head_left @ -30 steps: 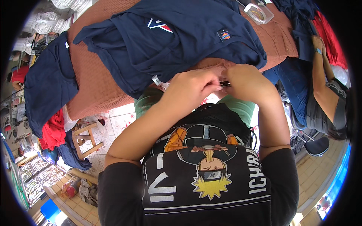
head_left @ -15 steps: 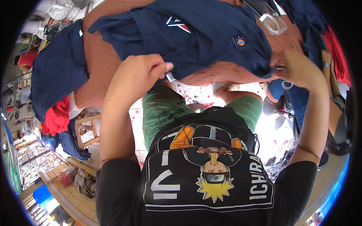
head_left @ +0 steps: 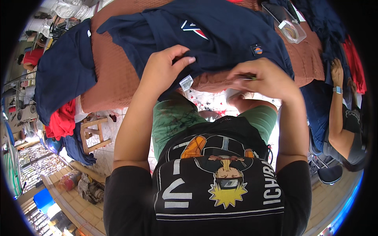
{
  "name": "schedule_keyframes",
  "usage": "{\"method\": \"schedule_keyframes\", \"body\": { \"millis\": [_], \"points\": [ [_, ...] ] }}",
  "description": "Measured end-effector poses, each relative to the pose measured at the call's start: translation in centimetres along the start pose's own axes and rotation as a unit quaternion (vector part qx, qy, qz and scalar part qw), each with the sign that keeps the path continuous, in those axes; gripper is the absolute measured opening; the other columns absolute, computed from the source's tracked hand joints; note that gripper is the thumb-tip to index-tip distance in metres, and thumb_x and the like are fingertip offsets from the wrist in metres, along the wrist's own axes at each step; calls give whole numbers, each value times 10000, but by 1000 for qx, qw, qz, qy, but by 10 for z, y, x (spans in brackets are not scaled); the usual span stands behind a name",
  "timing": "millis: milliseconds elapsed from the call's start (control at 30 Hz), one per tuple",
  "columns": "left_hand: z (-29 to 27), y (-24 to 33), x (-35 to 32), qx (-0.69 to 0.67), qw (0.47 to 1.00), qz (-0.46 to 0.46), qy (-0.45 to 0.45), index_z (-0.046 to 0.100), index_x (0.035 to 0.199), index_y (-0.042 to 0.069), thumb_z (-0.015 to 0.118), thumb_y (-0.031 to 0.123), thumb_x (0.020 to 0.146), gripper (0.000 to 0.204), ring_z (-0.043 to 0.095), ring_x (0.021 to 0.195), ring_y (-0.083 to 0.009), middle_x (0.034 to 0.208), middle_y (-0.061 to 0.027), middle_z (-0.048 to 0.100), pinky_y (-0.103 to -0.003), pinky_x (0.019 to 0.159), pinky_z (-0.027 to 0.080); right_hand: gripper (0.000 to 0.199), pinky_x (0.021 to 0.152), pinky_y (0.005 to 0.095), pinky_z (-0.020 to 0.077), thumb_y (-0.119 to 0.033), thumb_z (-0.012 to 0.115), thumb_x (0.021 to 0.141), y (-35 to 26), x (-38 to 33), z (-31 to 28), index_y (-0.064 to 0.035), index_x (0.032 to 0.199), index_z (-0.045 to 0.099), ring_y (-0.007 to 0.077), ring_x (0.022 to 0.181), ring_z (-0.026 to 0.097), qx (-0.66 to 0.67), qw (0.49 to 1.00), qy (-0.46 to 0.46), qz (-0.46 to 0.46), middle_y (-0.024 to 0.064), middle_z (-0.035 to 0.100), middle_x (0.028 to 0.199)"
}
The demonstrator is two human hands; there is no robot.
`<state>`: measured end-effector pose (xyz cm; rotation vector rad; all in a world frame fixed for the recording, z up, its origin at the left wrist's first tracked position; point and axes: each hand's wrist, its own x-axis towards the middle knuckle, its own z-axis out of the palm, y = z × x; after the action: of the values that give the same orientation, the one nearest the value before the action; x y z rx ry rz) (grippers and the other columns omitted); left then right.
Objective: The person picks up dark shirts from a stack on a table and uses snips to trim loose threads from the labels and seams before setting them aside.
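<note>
A navy shirt (head_left: 220, 35) with a small red-and-white emblem lies spread on a table under a brown cloth (head_left: 118, 70). My left hand (head_left: 163, 70) grips the shirt's near hem, fingers curled over the fabric. A white paper tag (head_left: 186, 82) hangs just below that hand. My right hand (head_left: 264, 78) is closed on the same hem further right, with a thin dark sliver showing between its fingertips. Both forearms reach up from my black printed t-shirt and green shorts.
A second navy garment (head_left: 63, 74) drapes over the table's left end above a red cloth (head_left: 61, 122) and a wooden stool (head_left: 92, 133). A clear plastic box (head_left: 289, 29) sits far right on the table. Another person's arm with a wristwatch (head_left: 338, 89) is at the right.
Half a second ago my hands held the hem far apart. Now the left hand has moved right and the right hand left, so they are closer together on the hem.
</note>
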<state>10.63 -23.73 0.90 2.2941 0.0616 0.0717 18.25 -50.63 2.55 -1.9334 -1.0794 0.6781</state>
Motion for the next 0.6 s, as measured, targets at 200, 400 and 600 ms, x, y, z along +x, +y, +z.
{"method": "schedule_keyframes", "body": {
  "millis": [200,400,600],
  "points": [
    [5,0,14,-79,996,-8,30,689,982,18,740,270,858,286,571,639,-83,746,-48,685,-249,611,462,275,786,304,522,-68,709,811,0,23,47,19,1070,670,190,846,688,7,994,101,46,136,715,948],
    [12,-16,25,-125,989,-15,79,698,990,8,758,277,843,312,573,663,-63,758,-34,689,-231,634,471,239,719,378,523,-199,738,798,14,34,74,-66,996,714,321,793,679,9,991,111,-76,156,701,849],
    [27,-38,31,-83,989,-27,123,695,1023,-4,762,305,835,368,643,712,-91,809,-63,715,-239,668,503,297,675,423,508,-346,715,818,25,31,105,-89,965,730,335,708,661,-38,996,73,35,154,680,745]
  ]
}}
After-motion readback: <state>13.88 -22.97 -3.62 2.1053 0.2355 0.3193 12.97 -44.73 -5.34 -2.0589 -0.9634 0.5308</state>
